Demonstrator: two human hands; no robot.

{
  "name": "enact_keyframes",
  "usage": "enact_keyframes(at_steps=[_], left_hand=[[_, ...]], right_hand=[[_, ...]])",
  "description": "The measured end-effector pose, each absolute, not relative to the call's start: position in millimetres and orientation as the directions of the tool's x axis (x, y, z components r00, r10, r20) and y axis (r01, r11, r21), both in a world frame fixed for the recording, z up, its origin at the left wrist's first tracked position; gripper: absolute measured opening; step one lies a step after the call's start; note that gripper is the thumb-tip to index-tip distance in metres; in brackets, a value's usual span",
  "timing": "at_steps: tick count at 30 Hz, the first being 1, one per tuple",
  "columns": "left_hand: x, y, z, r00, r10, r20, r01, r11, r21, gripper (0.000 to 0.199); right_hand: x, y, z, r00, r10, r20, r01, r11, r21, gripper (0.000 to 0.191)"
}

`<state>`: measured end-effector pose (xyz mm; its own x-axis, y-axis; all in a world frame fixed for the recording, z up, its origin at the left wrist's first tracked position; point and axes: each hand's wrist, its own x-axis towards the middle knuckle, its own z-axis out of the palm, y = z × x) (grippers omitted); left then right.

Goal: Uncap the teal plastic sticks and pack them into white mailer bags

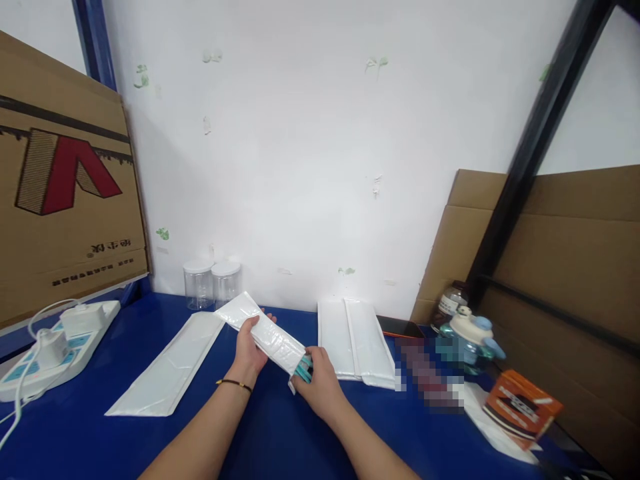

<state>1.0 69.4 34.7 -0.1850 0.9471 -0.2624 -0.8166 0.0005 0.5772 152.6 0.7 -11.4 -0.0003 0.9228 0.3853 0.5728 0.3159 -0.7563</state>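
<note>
We reach both bare forearms in from the bottom of the view, the hands meeting over the blue table (pixel 280 440). Our left hand (pixel 251 350) grasps the middle of a white pouch (pixel 265 333), thumb on top and fingertips showing past the far edge; a dark bracelet (pixel 235 383) circles that wrist. Our right hand (pixel 323 383) bends inward, grasping the pouch's lower end, where teal pieces (pixel 304 369) poke out between thumb and fingers.

The orange box (pixel 523 408) seems to read Nescafé, though its lettering is blurred. On the cardboard box (pixel 65 233), Chinese characters stand upside down below a red emblem (pixel 65 175).

The pouch slants between our hands, lifted off the table. Another pouch (pixel 173 367) lies left of our left hand, and two more pouches (pixel 337 340) lie side by side beyond our right.
</note>
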Motion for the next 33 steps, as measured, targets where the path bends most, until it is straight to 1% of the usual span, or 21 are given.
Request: enact_keyframes(at_steps=[3,5,7,9,12,14,17,20,24,29,33], left_hand=[[-1,66,35,-0.164,0.964,-0.207,-0.825,-0.019,0.564,0.020],[-2,63,36,-0.182,0.965,-0.187,-0.808,-0.038,0.587,0.020],[-4,59,39,-0.188,0.968,-0.169,-0.779,-0.042,0.625,0.019],[-8,57,44,-0.185,0.972,-0.147,-0.735,-0.038,0.677,0.019],[-19,57,53,-0.173,0.982,-0.078,-0.644,-0.053,0.763,0.026],[-30,59,60,-0.179,0.984,-0.014,-0.577,-0.094,0.812,0.032],[-45,64,70,-0.211,0.974,0.085,-0.470,-0.177,0.865,0.037],[-54,65,79,-0.181,0.974,0.138,-0.393,-0.201,0.897,0.041],[-61,65,93,-0.210,0.964,0.163,-0.353,-0.230,0.907,0.040],[-74,67,114,-0.267,0.929,0.256,-0.226,-0.319,0.920,0.042],[-87,67,130,-0.285,0.902,0.325,-0.193,-0.386,0.902,0.040]], right_hand=[[147,1,-13,-0.027,0.902,0.432,0.695,0.327,-0.640,0.027],[146,0,-12,-0.064,0.893,0.446,0.779,0.324,-0.536,0.021],[145,-3,-9,-0.126,0.879,0.459,0.838,0.342,-0.425,0.020],[146,-6,-5,-0.191,0.870,0.454,0.865,0.368,-0.341,0.018],[146,-10,-2,-0.275,0.872,0.406,0.873,0.403,-0.275,0.009],[148,-12,0,-0.312,0.870,0.381,0.872,0.422,-0.249,0.007],[150,-14,1,-0.360,0.858,0.367,0.859,0.458,-0.228,0.010],[153,-15,2,-0.388,0.848,0.361,0.846,0.483,-0.227,0.013],[155,-15,1,-0.403,0.839,0.366,0.827,0.505,-0.248,0.017],[155,-16,-1,-0.410,0.833,0.371,0.818,0.516,-0.254,0.020],[156,-16,0,-0.415,0.831,0.370,0.816,0.520,-0.251,0.020]])
